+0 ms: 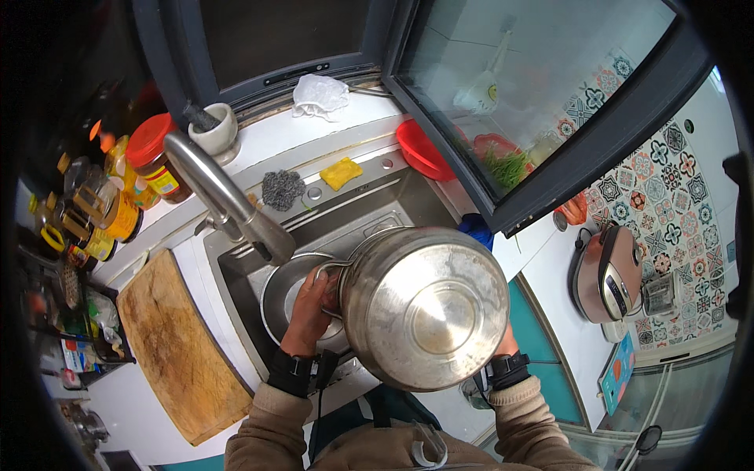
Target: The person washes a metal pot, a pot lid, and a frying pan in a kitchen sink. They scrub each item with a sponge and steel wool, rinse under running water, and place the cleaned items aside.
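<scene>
A large stainless-steel pot [440, 314] is held over the near right part of the sink [416, 184], tipped so its round base faces up toward me. My left hand [309, 310] is closed round its wire side handle. On the opposite side my right hand [506, 342] supports the pot, its fingers mostly hidden behind the wall. Below and left of the pot, a metal basin [276, 294] sits in the sink, partly covered by my left hand and the pot. The tap [236, 200] reaches over the basin.
A wooden cutting board [177, 345] lies left of the sink. Behind are a steel scourer [283, 190], a yellow cloth [340, 173], a mortar [214, 135] and a red-lidded jar [157, 153]. An open window sash [503, 216] juts over the right counter, near a rice cooker [609, 275].
</scene>
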`<state>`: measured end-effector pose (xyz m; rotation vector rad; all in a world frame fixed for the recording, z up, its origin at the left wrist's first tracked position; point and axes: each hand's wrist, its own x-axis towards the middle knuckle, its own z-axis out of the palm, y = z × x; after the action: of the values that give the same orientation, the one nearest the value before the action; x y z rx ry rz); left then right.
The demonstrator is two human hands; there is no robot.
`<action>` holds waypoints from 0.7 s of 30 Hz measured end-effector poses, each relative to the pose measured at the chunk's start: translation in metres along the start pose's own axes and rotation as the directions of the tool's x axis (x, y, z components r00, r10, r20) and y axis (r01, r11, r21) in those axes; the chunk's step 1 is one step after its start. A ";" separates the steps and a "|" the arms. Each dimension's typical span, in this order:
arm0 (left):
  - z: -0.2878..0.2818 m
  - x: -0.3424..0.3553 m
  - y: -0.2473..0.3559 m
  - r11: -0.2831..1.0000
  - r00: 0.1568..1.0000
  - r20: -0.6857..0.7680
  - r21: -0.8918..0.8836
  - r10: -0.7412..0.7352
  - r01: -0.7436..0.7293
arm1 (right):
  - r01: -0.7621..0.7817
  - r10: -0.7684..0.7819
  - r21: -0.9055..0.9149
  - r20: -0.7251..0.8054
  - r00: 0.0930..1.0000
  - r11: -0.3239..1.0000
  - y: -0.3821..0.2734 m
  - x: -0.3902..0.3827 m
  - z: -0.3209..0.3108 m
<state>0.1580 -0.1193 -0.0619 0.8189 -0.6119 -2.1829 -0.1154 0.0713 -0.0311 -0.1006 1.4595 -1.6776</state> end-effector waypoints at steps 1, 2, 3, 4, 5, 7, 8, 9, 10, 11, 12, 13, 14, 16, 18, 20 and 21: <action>-0.002 -0.003 -0.003 1.000 0.999 0.031 -0.014 0.022 -0.022 | 0.002 -0.003 0.029 0.026 1.000 1.000 0.002 -0.003 -0.004; -0.007 -0.005 -0.005 1.000 0.999 0.008 -0.001 0.031 -0.031 | 0.066 -0.063 -0.056 0.045 0.997 0.996 0.005 -0.005 -0.010; -0.012 -0.006 -0.010 0.999 0.998 -0.033 0.015 0.052 -0.052 | 0.223 -0.186 -0.236 0.172 0.967 0.946 0.010 -0.007 -0.017; -0.020 -0.006 -0.013 0.992 0.996 -0.040 0.100 0.078 -0.074 | 0.264 -0.216 -0.352 0.169 0.962 0.898 0.015 -0.010 -0.027; -0.026 -0.006 -0.020 0.982 0.996 -0.034 0.173 0.078 -0.071 | 0.283 -0.213 -0.456 0.198 0.957 0.844 0.020 -0.011 -0.037; -0.042 -0.005 -0.032 0.978 0.991 -0.046 0.172 0.125 -0.115 | 0.219 -0.117 -0.609 0.202 0.972 0.762 0.028 -0.011 -0.053; -0.049 -0.003 -0.039 0.978 0.986 0.006 0.124 0.167 -0.166 | 0.022 0.013 -0.768 0.040 0.999 0.640 0.026 -0.011 -0.061; -0.053 -0.001 -0.046 0.982 0.985 -0.015 0.075 0.174 -0.173 | 0.084 0.005 -0.772 0.111 0.994 0.630 0.026 -0.009 -0.065; -0.058 0.001 -0.051 0.986 0.989 -0.067 0.111 0.135 -0.127 | 0.122 -0.034 -0.754 0.132 0.991 0.646 0.027 -0.003 -0.063; -0.061 0.001 -0.055 0.995 0.990 -0.100 -0.001 0.099 -0.099 | 0.145 -0.066 -0.747 0.135 0.989 0.649 0.028 0.001 -0.058; -0.066 0.000 -0.057 0.993 0.995 -0.079 -0.103 0.053 -0.062 | 0.156 -0.070 -0.748 0.146 0.987 0.645 0.030 0.004 -0.050; -0.070 0.000 -0.059 0.981 0.996 -0.074 -0.186 0.045 -0.058 | 0.177 -0.099 -0.751 0.148 0.984 0.636 0.033 0.006 -0.039; -0.077 -0.005 -0.059 0.965 0.996 0.013 -0.249 0.087 -0.081 | 0.187 -0.109 -0.754 0.153 0.982 0.630 0.037 0.006 -0.026; -0.090 -0.016 -0.057 0.970 0.999 -0.027 -0.241 0.034 -0.039 | 0.211 -0.123 -0.757 0.172 0.977 0.619 0.045 -0.002 -0.002; -0.103 -0.033 -0.056 0.980 0.995 -0.092 -0.194 0.034 -0.052 | 0.213 -0.101 -0.768 0.191 0.976 0.604 0.051 -0.012 0.021; -0.115 -0.041 -0.054 0.989 0.989 -0.144 -0.142 0.017 -0.038 | 0.220 -0.086 -0.776 0.211 0.974 0.591 0.056 -0.019 0.039; -0.120 -0.042 -0.053 0.983 0.991 -0.125 -0.173 0.044 -0.065 | 0.222 -0.079 -0.778 0.218 0.973 0.588 0.058 -0.020 0.048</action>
<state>0.2416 -0.0751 -0.1621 0.8226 -0.3702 -2.0859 -0.0438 0.0528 -0.0559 -0.8673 2.0182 -0.9575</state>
